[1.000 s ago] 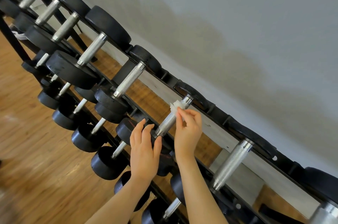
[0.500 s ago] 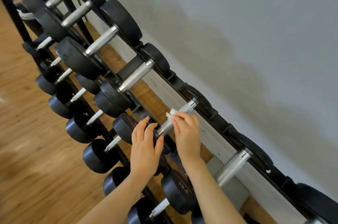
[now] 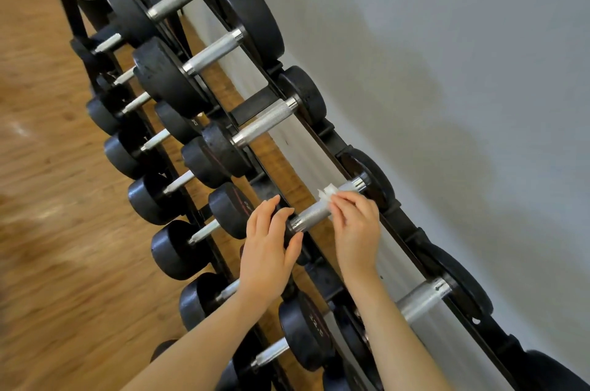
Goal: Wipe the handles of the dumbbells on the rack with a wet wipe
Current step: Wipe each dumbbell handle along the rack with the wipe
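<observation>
1. Wiping of one knurled handle (image 3: 314,215) on the top tier of the dumbbell rack (image 3: 412,232) is shown; a white wet wipe (image 3: 328,191) is pinched against the handle by the curled fingers (image 3: 343,204) of the right hand (image 3: 356,228).
2. The left hand (image 3: 266,242) is laid on the near head of the same dumbbell, its fingers straight and relaxed, nothing being gripped.
3. For a thorough pass, the wipe is best wrapped round the bar and drawn along its full length, collar to collar, the dumbbell being steadied meanwhile.
4. Counted: one wipe and two hands. On the top tier about six steel handles are seen, on the lower tiers some eight more; the row is cut off at the frame edges, so the totals are uncertain.
</observation>
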Demonstrator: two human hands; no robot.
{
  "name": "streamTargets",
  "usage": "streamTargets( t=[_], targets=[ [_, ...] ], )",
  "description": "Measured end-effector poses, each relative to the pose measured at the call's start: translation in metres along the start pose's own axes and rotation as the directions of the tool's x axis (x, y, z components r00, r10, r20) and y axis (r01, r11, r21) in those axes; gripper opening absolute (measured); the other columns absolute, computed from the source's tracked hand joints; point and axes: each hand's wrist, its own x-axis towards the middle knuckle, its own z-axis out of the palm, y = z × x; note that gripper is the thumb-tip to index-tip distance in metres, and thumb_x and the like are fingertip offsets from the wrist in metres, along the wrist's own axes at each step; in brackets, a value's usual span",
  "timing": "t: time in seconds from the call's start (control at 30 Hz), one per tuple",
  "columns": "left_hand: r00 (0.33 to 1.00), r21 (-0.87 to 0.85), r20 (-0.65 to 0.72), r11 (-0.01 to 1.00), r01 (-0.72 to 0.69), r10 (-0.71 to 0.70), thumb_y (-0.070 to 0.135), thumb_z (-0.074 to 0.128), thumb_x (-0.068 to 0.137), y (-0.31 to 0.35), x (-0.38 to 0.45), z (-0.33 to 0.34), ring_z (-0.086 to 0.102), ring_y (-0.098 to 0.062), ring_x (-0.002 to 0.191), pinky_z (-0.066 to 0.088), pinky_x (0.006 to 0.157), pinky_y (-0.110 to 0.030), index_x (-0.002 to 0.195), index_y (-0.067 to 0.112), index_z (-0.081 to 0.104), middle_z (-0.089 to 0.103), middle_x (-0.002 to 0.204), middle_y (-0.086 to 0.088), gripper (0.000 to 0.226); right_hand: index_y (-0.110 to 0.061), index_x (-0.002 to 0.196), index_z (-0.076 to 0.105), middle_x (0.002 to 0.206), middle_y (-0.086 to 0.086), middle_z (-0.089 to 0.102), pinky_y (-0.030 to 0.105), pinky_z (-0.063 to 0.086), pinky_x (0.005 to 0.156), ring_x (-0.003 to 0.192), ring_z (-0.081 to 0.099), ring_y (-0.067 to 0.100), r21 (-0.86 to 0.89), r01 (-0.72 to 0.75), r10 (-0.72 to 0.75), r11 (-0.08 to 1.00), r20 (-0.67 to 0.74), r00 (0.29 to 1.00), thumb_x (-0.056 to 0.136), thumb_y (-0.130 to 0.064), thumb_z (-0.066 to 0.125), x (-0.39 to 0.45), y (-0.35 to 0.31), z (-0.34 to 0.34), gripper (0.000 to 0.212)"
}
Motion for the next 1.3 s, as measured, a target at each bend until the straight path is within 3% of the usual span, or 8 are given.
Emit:
streamTargets(
  t=[0.07, 0.23, 0.4, 0.6, 0.7, 0.87, 1.2, 1.3],
  targets=[
    [1.000, 0.000, -0.002, 1.000, 0.001, -0.001, 0.042, 0.046, 0.094, -0.001, 0.000, 0.001, 0.019, -0.018, 0.143, 0.020, 0.111, -0.032, 0.136, 0.020, 0.050, 0.032, 0.152, 0.002, 0.048, -0.003, 0.104, 0.071, 0.104, 0.006, 0.068, 0.014, 0.046, 0.081, 0.095, 0.056, 0.016, -0.034, -0.011, 0.010, 0.999, -0.009, 1.000, 0.089, -0.018, 0.061, -0.001, -0.002, 0.002, 0.024],
    [1.000, 0.023, 0.008, 1.000, -0.013, 0.013, 0.044, 0.045, 0.094, -0.002, 0.000, -0.001, 0.020, -0.019, 0.144, 0.020, 0.110, -0.032, 0.137, 0.020, 0.049, 0.033, 0.153, 0.001, 0.049, -0.002, 0.103, 0.071, 0.103, 0.007, 0.068, 0.024, 0.052, 0.074, 0.092, 0.058, 0.021, -0.035, 0.189, -0.184, 0.981, 0.111, 0.977, 0.094, -0.028, 0.049, -0.004, -0.005, 0.000, 0.036],
    [0.997, 0.081, 0.054, 0.994, -0.066, 0.062, 0.051, 0.038, 0.096, -0.009, 0.000, -0.004, 0.016, -0.019, 0.144, 0.017, 0.112, -0.034, 0.145, 0.021, 0.041, 0.029, 0.156, 0.000, 0.058, -0.003, 0.105, 0.072, 0.102, 0.007, 0.068, 0.022, 0.047, 0.069, 0.088, 0.057, 0.020, -0.076, 0.027, -0.023, 0.997, 0.052, 0.998, 0.091, -0.026, 0.053, 0.014, 0.003, -0.011, 0.032],
    [0.994, 0.033, 0.093, 0.997, -0.066, 0.062, 0.055, 0.036, 0.094, -0.010, -0.002, -0.010, 0.009, -0.015, 0.150, 0.014, 0.115, -0.031, 0.153, 0.029, 0.026, 0.014, 0.162, 0.008, 0.065, -0.003, 0.103, 0.070, 0.100, 0.009, 0.068, 0.028, 0.054, 0.069, 0.088, 0.057, 0.021, -0.052, 0.302, -0.287, 0.952, 0.198, 0.937, 0.089, -0.026, 0.054, 0.003, -0.005, -0.004, 0.031],
    [0.991, -0.006, 0.108, 0.997, -0.079, 0.079, 0.055, 0.037, 0.095, -0.012, -0.005, -0.013, 0.005, -0.011, 0.151, 0.014, 0.116, -0.031, 0.153, 0.035, 0.016, 0.005, 0.161, 0.014, 0.065, -0.006, 0.107, 0.071, 0.105, 0.006, 0.070, 0.025, 0.051, 0.076, 0.091, 0.057, 0.016, -0.082, 0.248, -0.236, 0.965, 0.126, 0.963, 0.094, -0.030, 0.047, 0.008, 0.000, -0.006, 0.037],
    [0.986, 0.013, 0.133, 0.995, -0.104, 0.101, 0.053, 0.040, 0.095, -0.016, -0.005, -0.018, 0.008, -0.014, 0.151, 0.025, 0.117, -0.038, 0.154, 0.032, 0.020, 0.010, 0.164, 0.007, 0.066, -0.004, 0.111, 0.070, 0.108, 0.007, 0.071, 0.031, 0.056, 0.075, 0.090, 0.064, 0.020, -0.052, 0.349, -0.328, 0.936, 0.237, 0.914, 0.094, -0.028, 0.047, 0.000, -0.002, 0.003, 0.037],
    [0.981, 0.058, 0.132, 0.987, -0.149, 0.140, 0.053, 0.041, 0.094, -0.020, -0.005, -0.022, 0.013, -0.014, 0.150, 0.025, 0.116, -0.036, 0.153, 0.031, 0.020, 0.015, 0.163, 0.005, 0.067, -0.006, 0.104, 0.071, 0.100, 0.006, 0.070, 0.035, 0.055, 0.069, 0.084, 0.061, 0.022, -0.028, 0.405, -0.377, 0.914, 0.309, 0.873, 0.094, -0.025, 0.048, -0.001, -0.011, 0.008, 0.031],
    [0.985, 0.069, 0.099, 0.987, -0.146, 0.139, 0.054, 0.042, 0.094, -0.020, -0.007, -0.020, 0.018, -0.015, 0.148, 0.026, 0.113, -0.034, 0.153, 0.029, 0.023, 0.017, 0.162, 0.004, 0.067, -0.006, 0.107, 0.070, 0.103, 0.007, 0.069, 0.035, 0.054, 0.068, 0.086, 0.060, 0.023, -0.044, 0.336, -0.315, 0.941, 0.252, 0.915, 0.094, -0.025, 0.051, 0.000, -0.005, 0.007, 0.030]
  ],
)
